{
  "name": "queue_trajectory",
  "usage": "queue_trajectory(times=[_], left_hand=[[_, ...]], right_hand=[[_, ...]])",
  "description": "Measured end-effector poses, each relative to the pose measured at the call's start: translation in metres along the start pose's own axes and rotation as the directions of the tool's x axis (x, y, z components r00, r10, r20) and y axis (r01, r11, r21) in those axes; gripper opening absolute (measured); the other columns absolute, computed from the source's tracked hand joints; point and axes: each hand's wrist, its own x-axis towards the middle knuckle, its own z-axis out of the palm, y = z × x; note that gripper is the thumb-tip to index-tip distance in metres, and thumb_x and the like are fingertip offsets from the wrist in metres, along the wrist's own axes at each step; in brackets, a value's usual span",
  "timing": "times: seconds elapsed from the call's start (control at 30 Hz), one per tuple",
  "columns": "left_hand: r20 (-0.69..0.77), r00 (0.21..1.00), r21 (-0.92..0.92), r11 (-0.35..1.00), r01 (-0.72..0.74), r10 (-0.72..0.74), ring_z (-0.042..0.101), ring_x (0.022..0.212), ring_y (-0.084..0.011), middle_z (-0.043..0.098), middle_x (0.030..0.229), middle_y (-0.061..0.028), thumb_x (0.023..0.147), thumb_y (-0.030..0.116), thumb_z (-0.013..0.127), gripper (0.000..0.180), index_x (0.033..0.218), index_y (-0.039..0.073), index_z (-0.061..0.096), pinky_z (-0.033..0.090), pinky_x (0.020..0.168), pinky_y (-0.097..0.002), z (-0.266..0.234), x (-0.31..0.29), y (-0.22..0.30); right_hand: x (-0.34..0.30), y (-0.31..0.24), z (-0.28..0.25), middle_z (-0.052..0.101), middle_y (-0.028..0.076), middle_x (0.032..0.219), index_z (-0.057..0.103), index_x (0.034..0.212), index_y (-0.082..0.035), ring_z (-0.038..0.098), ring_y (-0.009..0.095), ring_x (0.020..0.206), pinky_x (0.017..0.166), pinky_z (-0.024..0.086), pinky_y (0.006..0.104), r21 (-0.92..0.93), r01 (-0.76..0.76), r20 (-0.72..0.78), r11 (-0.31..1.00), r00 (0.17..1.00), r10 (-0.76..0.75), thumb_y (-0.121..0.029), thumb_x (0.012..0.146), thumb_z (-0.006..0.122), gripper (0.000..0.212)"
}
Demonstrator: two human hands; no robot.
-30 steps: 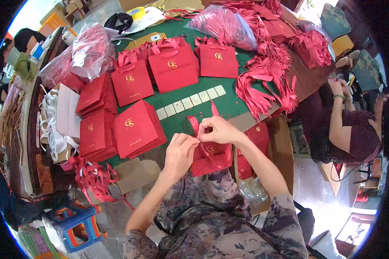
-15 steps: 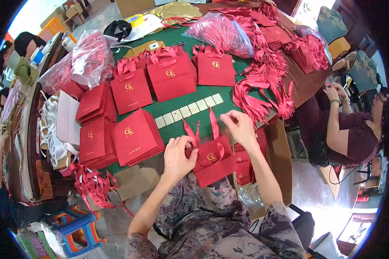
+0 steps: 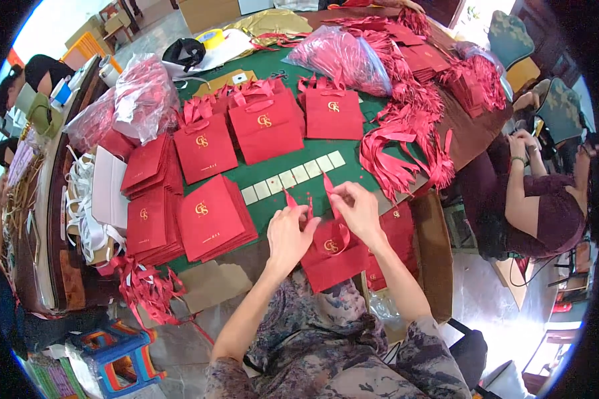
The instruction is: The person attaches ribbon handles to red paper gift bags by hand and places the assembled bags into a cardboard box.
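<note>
In front of me, over my lap at the table's near edge, a small red paper gift bag with gold print leans tilted. Red ribbon rises from its top and loops down its front. My right hand is closed in a pinch on the ribbon at the bag's right side. At the left side, my left hand curls thumb and fingers around another ribbon end; its fingertips are partly hidden. A row of small pale cards lies on the green tabletop beyond my hands.
Stacks of flat red bags lie to the left, with upright ribboned bags behind. Loose red ribbons spread at the right. An open cardboard box stands by my right forearm. A seated person is at far right.
My right hand has come down and left onto the ribbon, where before it was raised beside it. My left hand has shifted slightly right, its thumb now more extended.
</note>
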Motion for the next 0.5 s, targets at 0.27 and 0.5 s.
queue_trajectory(times=[0.27, 0.5], left_hand=[[-0.165, 0.983, -0.241, 0.97, 0.041, -0.082, 0.063, 0.065, -0.0256, 0.068, 0.073, -0.0106, 0.084, 0.017, 0.073, 0.015, 0.091, 0.004, 0.071, 0.049, 0.061, -0.0381, 0.019, 0.008, 0.007], [-0.213, 0.969, -0.015, 0.991, -0.13, 0.124, 0.062, 0.073, -0.0269, 0.066, 0.074, -0.0104, 0.084, 0.015, 0.071, 0.01, 0.087, 0.005, 0.072, 0.048, 0.065, -0.0402, 0.01, 0.01, 0.008]], right_hand=[[-0.008, -0.01, 0.006, 0.07, 0.005, 0.09, 0.067, 0.106, 0.002, 0.064, 0.01, 0.082, 0.075, 0.051, 0.0259, 0.287, -0.08, 0.147, 0.954, 0.988, 0.038, -0.01, 0.093, 0.066, 0.018], [-0.007, -0.017, 0.006, 0.074, 0.009, 0.09, 0.07, 0.1, -0.001, 0.068, 0.014, 0.082, 0.072, 0.052, 0.0292, 0.328, -0.099, 0.209, 0.94, 0.977, 0.03, -0.02, 0.092, 0.069, 0.021]])
